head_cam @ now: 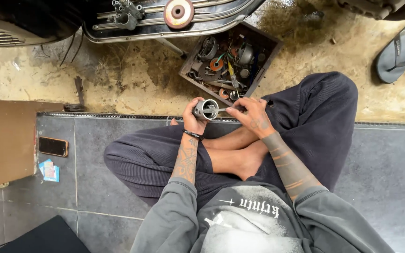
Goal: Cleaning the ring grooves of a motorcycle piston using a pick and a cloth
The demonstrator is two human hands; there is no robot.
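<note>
I sit cross-legged on grey floor tiles. My left hand (192,118) grips a short metal cylinder (205,109), a hollow machine part held with its open end toward the right. My right hand (251,114) holds a thin metal tool (221,110) whose tip reaches into the cylinder's open end. Both hands are above my bare feet, close to the edge of the tiled step.
A wooden box (266,70) of assorted metal parts and tools sits on the sandy ground just beyond my hands. A scooter's underside (165,28) spans the top. A phone (53,146) and a small packet (50,170) lie at left near a cardboard sheet (3,140). Sandals (401,49) lie top right.
</note>
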